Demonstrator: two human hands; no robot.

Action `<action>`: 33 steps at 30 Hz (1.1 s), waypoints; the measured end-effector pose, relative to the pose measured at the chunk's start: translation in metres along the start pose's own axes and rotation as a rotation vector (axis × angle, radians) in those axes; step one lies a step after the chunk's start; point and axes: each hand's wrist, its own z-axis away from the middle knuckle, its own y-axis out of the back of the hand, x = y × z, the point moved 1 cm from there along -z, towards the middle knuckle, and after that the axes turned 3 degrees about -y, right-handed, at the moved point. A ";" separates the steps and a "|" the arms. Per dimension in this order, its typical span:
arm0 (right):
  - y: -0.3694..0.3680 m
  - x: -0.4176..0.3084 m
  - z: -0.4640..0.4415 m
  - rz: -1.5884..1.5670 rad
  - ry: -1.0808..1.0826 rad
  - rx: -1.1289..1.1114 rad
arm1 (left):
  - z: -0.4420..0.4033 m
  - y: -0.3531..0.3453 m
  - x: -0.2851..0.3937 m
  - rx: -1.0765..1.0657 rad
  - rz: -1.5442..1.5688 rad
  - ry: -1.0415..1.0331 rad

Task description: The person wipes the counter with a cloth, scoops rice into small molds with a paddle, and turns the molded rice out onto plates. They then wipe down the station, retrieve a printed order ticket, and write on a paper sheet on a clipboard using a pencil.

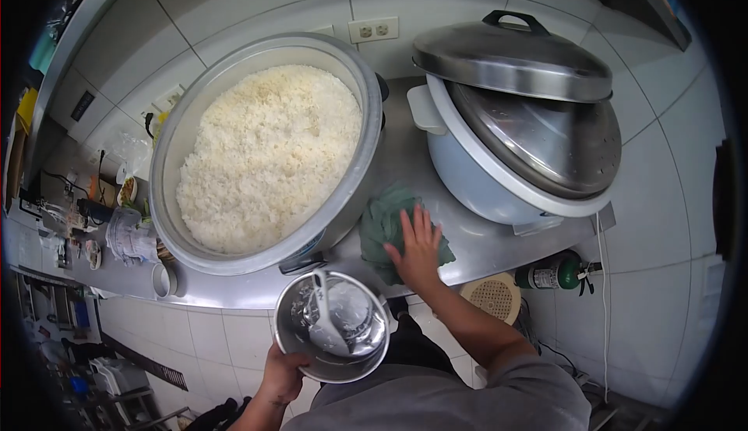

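Observation:
A large open pot full of white rice stands on the metal counter. My left hand grips the rim of a steel bowl in front of the counter's edge. Inside the bowl leans a white rice paddle, its handle against the far rim. With fingers spread, my right hand lies on a crumpled green cloth on the counter, between the two big pots.
At the right a second pot has two metal lids tilted on it. A green cylinder and a beige perforated stool stand below the counter. Small dishes and a white cup sit at the left.

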 end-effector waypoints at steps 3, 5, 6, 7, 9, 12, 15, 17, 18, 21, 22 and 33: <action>0.033 0.032 0.055 0.179 -0.022 -0.211 | -0.016 -0.035 0.006 -0.112 -0.002 0.107; 0.056 0.045 0.056 0.206 -0.051 -0.286 | -0.033 -0.059 0.006 -0.139 -0.038 0.111; 0.066 0.051 0.054 0.114 -0.092 -0.199 | -0.041 -0.069 0.004 -0.170 -0.080 0.121; 0.076 0.057 0.053 0.023 -0.135 -0.110 | -0.049 -0.080 0.002 -0.199 -0.081 0.104; 0.102 0.071 0.044 -0.099 -0.109 0.021 | -0.067 -0.102 0.000 -0.258 -0.115 0.072; 0.135 0.065 0.034 -0.287 -0.095 0.211 | -0.087 -0.141 0.001 -0.265 -0.159 0.070; 0.151 0.046 0.029 -0.375 -0.015 0.252 | -0.112 -0.171 -0.008 -0.311 -0.071 0.027; 0.154 0.027 0.023 -0.438 0.002 0.262 | -0.136 -0.176 -0.028 -0.348 -0.095 0.029; 0.151 0.021 0.018 -0.449 0.022 0.253 | -0.136 -0.183 -0.026 -0.354 -0.111 0.000; 0.146 0.000 0.000 -0.448 0.096 0.286 | -0.140 -0.181 -0.017 -0.427 -0.111 -0.001; 0.146 -0.005 -0.008 -0.442 0.110 0.283 | -0.139 -0.179 -0.012 -0.428 -0.097 -0.008; 0.108 -0.034 -0.053 0.819 0.413 -0.298 | -0.112 0.163 0.140 -0.760 -0.604 0.006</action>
